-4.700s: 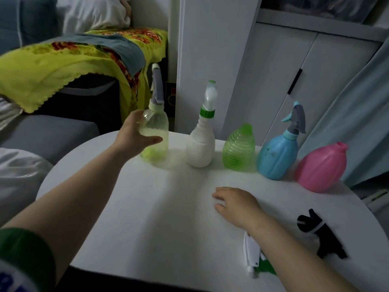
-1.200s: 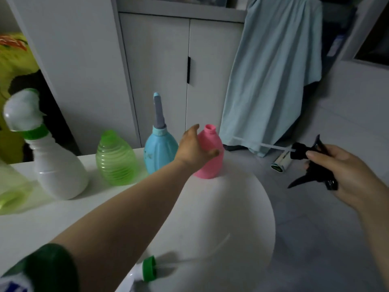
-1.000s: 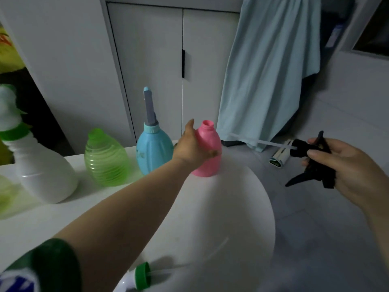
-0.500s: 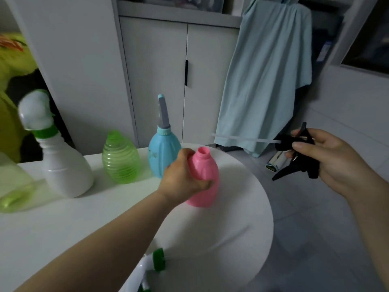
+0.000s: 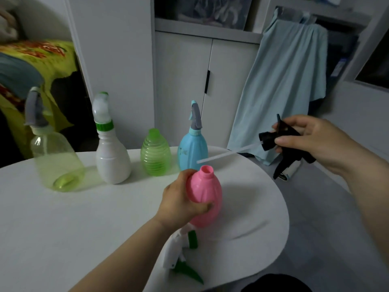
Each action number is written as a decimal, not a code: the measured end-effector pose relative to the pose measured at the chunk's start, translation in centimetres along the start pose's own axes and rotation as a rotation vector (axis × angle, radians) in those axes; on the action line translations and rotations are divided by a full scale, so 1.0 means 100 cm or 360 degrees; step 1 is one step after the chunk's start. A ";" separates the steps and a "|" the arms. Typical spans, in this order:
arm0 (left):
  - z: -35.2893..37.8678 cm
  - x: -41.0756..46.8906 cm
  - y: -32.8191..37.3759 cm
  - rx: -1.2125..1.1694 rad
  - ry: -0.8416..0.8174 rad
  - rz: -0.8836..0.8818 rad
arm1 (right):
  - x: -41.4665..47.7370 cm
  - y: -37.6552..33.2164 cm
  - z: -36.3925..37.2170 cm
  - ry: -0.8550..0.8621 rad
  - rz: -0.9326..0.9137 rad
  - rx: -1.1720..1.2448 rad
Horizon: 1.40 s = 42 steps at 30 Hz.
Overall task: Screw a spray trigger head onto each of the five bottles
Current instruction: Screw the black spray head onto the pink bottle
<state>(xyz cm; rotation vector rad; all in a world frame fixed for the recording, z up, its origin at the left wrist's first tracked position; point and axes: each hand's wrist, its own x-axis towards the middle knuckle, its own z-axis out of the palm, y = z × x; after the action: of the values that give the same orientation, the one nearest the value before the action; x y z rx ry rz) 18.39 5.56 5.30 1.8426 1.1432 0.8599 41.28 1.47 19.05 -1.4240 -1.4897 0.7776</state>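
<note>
My left hand (image 5: 181,203) grips the pink bottle (image 5: 207,194), held upright over the white round table (image 5: 84,218) with its neck open. My right hand (image 5: 311,142) holds the black trigger head (image 5: 282,142) up at the right; its white dip tube (image 5: 227,153) points down-left toward the pink bottle's mouth, a short way off. In a row behind stand a clear yellow-green bottle (image 5: 56,159) with a grey head, a white bottle (image 5: 111,152) with a white-green head, a ribbed green bottle (image 5: 155,154) with no head, and a blue bottle (image 5: 192,148) with a grey head.
A white-and-green trigger head (image 5: 181,256) lies on the table near its front edge, just below the pink bottle. White cupboard doors (image 5: 185,85) and a hanging light-blue garment (image 5: 282,85) stand behind. A yellow patterned cloth (image 5: 48,60) covers furniture at the left.
My left hand took the pink bottle from the row and brought it nearer to me. My right hand carried the black trigger head inward, its tube tip now close to the bottle's mouth.
</note>
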 end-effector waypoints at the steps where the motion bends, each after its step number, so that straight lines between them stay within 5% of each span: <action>1: 0.000 -0.001 0.000 0.0003 -0.0003 -0.0002 | 0.000 -0.004 0.000 -0.0027 0.0004 -0.0050; 17: -0.002 -0.009 -0.004 -0.0033 -0.0005 -0.0018 | 0.011 -0.058 0.001 -0.0245 -0.0031 -0.0626; 30: -0.003 -0.007 -0.005 -0.0032 -0.0016 -0.0012 | 0.036 -0.034 0.099 -0.0702 -0.0166 -0.1416; 42: -0.001 -0.004 -0.012 -0.0069 -0.0005 0.0015 | 0.033 -0.036 0.109 -0.0816 -0.0075 -0.1540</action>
<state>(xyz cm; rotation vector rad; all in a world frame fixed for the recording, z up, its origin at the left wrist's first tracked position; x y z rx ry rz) 17.72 5.58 4.26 1.8149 1.1061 0.8801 30.12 5.80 18.56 -1.9401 -2.4893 0.3868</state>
